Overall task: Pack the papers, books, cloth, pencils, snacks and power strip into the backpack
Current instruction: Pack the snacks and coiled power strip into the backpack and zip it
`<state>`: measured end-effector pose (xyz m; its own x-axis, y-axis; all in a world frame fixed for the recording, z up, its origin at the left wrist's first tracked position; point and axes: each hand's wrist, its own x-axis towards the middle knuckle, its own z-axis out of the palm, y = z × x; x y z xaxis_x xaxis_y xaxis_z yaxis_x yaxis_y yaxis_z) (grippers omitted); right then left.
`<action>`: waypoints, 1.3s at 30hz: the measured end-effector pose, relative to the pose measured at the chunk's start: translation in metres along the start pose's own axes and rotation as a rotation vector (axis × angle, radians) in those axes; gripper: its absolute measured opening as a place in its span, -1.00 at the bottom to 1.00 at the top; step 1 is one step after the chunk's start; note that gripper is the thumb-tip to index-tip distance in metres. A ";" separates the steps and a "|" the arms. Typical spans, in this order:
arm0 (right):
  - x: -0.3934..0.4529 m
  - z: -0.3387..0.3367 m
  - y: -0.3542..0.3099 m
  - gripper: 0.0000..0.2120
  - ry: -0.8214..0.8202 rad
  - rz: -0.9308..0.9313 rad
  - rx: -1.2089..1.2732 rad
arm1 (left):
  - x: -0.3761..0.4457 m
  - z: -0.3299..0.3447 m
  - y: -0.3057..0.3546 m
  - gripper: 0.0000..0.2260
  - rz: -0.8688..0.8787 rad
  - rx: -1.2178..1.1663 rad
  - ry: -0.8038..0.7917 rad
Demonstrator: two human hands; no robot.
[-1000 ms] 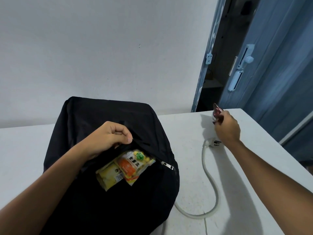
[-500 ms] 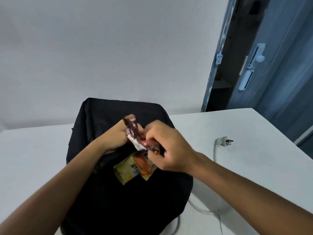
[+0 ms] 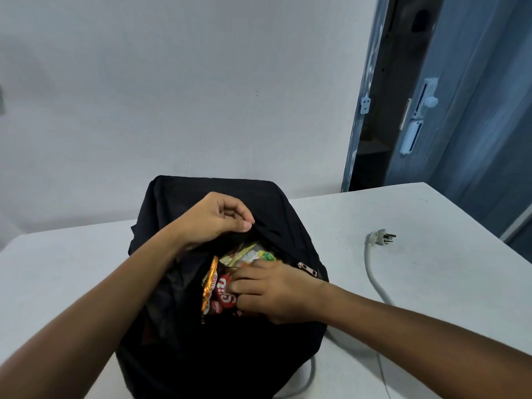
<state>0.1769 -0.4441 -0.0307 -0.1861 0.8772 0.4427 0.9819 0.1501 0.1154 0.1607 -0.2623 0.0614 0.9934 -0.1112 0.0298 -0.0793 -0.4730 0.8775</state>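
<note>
Snack packet (image 3: 221, 295) under right grip (image 3: 267, 292)

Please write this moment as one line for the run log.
left hand: holds backpack pocket open | right hand: pushes red snack pack in | plug: on table

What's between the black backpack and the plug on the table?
Only bare white table lies between the backpack and the plug, in the head view.
</note>
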 end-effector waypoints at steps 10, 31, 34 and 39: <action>0.042 -0.009 0.013 -0.78 -0.058 0.228 -0.233 | -0.019 -0.003 0.060 -0.93 0.190 0.270 0.038; 0.041 -0.011 -0.007 -0.77 -0.255 0.587 -0.101 | -0.040 0.009 0.022 -0.93 0.101 0.235 0.083; 0.036 -0.005 -0.013 -0.72 -0.222 0.673 -0.030 | -0.044 0.012 0.015 -0.92 0.098 0.272 0.107; 0.012 -0.011 -0.021 -0.62 -0.132 0.484 0.083 | -0.051 0.017 0.006 -0.91 0.094 0.322 0.175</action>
<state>0.1536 -0.4421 -0.0184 0.2917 0.9044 0.3115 0.9550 -0.2569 -0.1483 0.1079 -0.2738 0.0569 0.9776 -0.0295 0.2083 -0.1650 -0.7214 0.6726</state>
